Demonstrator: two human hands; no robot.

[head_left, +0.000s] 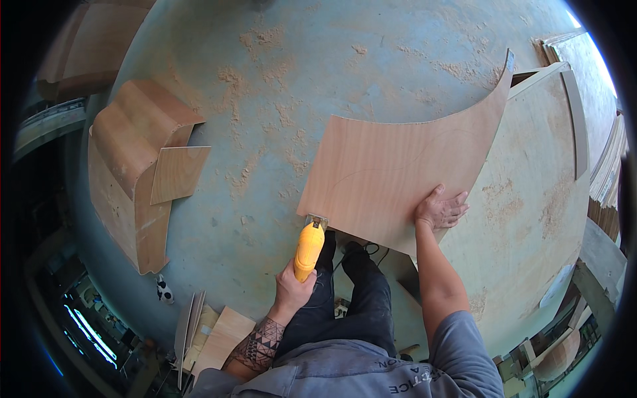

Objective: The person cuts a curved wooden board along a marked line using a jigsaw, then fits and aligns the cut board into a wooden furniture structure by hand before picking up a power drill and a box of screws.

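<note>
Our left grip (296,286) is wrapped around the yellow jigsaw (309,251), its long axis running away from us and leaning slightly right, its front pointing at the near edge of the plywood sheet (391,169), by the left corner. Our right grip (440,211) lies on the sheet, fingers spread, beside the pale tabletop (531,205).

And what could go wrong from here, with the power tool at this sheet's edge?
The wooden sheet seems to jut past the worktable toward the left, so that end might flex or shake under the yellow power tool in the left hand. Only the right hand visibly steadies it, lying near its right edge, so the sheet could slip. A dark cord loops by a shoe and could snag it.
</note>
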